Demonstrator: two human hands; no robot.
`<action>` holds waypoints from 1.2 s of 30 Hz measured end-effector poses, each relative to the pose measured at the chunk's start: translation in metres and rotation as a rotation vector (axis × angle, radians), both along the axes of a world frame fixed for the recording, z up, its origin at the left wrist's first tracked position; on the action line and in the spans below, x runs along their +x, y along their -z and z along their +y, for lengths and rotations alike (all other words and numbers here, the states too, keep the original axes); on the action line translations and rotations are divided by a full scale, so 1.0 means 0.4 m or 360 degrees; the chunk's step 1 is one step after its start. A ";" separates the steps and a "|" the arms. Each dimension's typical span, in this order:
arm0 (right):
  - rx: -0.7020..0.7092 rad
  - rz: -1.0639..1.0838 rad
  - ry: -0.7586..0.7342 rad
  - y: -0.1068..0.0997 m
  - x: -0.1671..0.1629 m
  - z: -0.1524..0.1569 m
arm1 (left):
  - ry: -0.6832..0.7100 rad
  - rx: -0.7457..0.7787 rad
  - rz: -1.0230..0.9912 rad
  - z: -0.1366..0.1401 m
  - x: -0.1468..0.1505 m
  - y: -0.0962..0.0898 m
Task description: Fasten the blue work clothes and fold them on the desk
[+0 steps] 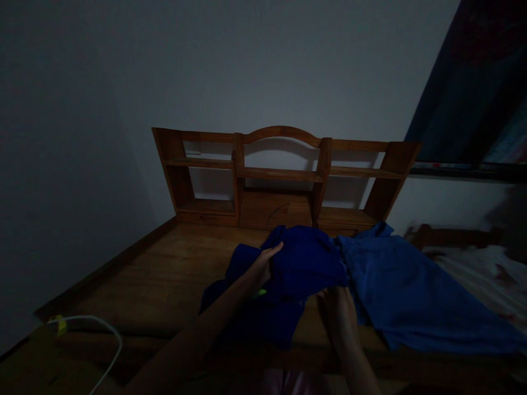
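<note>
A dark blue garment (307,263) lies bunched and partly folded on the wooden surface in front of me, its lower part spread toward the near edge. My left hand (265,266) is at its left-middle part, one digit stretched along the cloth and the others mostly hidden by it; the hand looks closed on the fabric. A small yellow-green mark (260,293) shows just below that hand. At the garment's lower right edge, my right hand (337,304) pinches the hem. A lighter blue garment (403,285) lies flat to the right, close beside the right hand.
The wooden surface (164,269) ends in a shelved wooden headboard (280,174) against the pale wall (263,71). A white cable (102,323) with a yellow tag curves at the lower left. Dark curtains (473,88) and white bedding (486,274) are at the right. The room is dim.
</note>
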State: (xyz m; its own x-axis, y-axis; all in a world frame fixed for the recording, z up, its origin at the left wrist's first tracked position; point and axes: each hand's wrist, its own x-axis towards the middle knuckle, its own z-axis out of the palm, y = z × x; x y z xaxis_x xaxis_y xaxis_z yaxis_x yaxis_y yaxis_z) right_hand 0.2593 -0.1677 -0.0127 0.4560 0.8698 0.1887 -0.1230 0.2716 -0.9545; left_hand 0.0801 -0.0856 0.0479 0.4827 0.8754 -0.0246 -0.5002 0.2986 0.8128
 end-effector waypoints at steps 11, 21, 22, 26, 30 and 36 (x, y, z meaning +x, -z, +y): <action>0.0028 0.0271 -0.0128 -0.021 0.002 -0.012 | -0.0025 -0.0004 -0.0011 -0.003 0.015 0.010; 0.0031 0.0415 -0.0148 -0.005 0.006 -0.008 | -0.0014 0.0007 -0.0033 -0.002 0.011 0.017; 0.0019 0.0400 -0.0145 -0.003 0.007 -0.007 | -0.0015 0.0002 -0.0031 -0.001 0.011 0.018; 0.0013 0.0341 -0.0134 0.008 0.014 -0.002 | -0.0053 -0.0026 -0.0016 0.006 0.010 0.026; 0.0027 0.0489 -0.0132 0.008 0.016 0.000 | -0.0068 -0.0050 0.0009 0.009 0.012 0.025; 0.0026 0.0627 -0.0127 0.008 0.008 0.005 | -0.0059 -0.0064 -0.0006 -0.001 0.014 0.014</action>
State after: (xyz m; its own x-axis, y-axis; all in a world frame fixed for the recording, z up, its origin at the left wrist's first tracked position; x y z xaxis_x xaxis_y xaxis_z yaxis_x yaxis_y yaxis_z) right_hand 0.2626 -0.1658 -0.0158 0.4275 0.9036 0.0271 -0.4998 0.2612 -0.8258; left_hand 0.0858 -0.0862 0.0422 0.4501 0.8911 -0.0582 -0.5146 0.3121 0.7986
